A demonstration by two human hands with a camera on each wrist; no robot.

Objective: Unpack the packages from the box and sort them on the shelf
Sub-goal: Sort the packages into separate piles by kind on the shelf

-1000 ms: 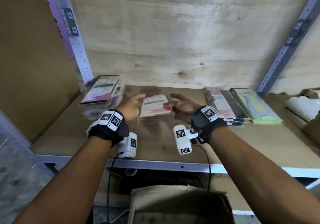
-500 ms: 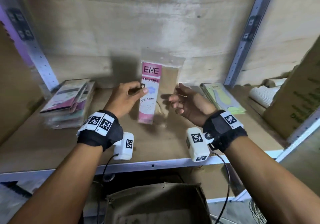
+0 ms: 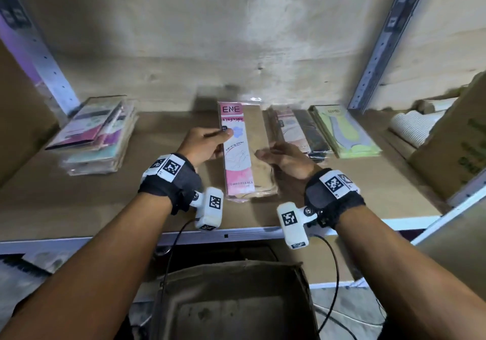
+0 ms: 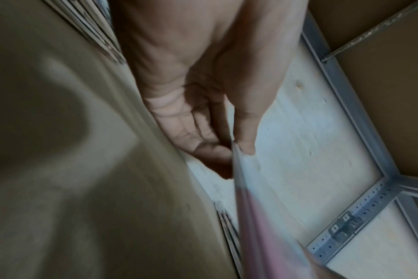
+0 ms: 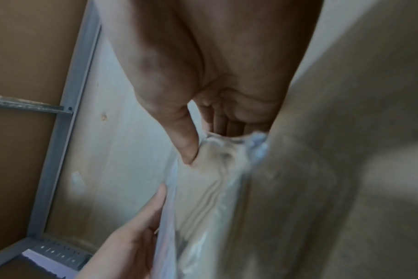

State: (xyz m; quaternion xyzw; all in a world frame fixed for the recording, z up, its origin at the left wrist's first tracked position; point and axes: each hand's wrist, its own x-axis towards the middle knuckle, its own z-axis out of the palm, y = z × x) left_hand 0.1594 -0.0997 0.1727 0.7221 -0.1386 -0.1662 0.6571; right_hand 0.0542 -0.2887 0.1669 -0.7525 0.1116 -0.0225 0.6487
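This looks like a store room. A shelf [image 3: 79,197] made of brown board sits in a grey metal frame with holes [image 3: 378,50]. Flat packs [image 3: 97,134] of new things in clear bags lie on it in piles. A brown box [image 3: 236,300] stands open below, and a big box [image 3: 457,139] sits at the right.

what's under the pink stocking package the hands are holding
Under the pink stocking package, the brown shelf board shows around it. The package, left hand and right hand cover the spot beneath, so contact cannot be told.
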